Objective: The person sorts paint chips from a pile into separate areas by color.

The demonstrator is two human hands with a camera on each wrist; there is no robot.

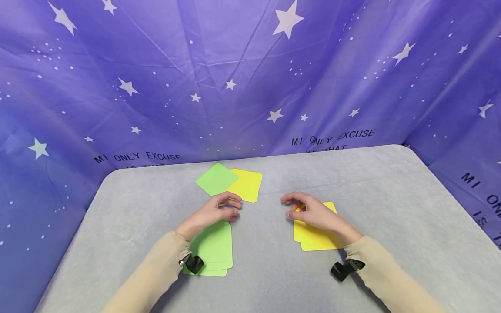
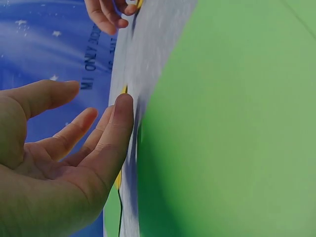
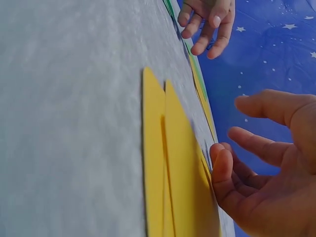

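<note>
My left hand point(image 1: 221, 211) hovers over the far end of a stack of green cards point(image 1: 213, 248), its fingers loosely curled and holding nothing. In the left wrist view the open palm point(image 2: 64, 163) sits beside the green stack point(image 2: 232, 128). My right hand point(image 1: 309, 211) hangs over a stack of yellow cards point(image 1: 313, 237), fingers relaxed and empty; the right wrist view shows it point(image 3: 256, 163) just above the yellow stack point(image 3: 173, 168). Farther back lie a single green card point(image 1: 216, 178) and a yellow card point(image 1: 247, 185), partly overlapping.
A grey table point(image 1: 372, 187) carries the cards. A purple star-printed cloth point(image 1: 250, 78) rises behind and at both sides. Black wrist camera mounts point(image 1: 344, 268) sit on both sleeves.
</note>
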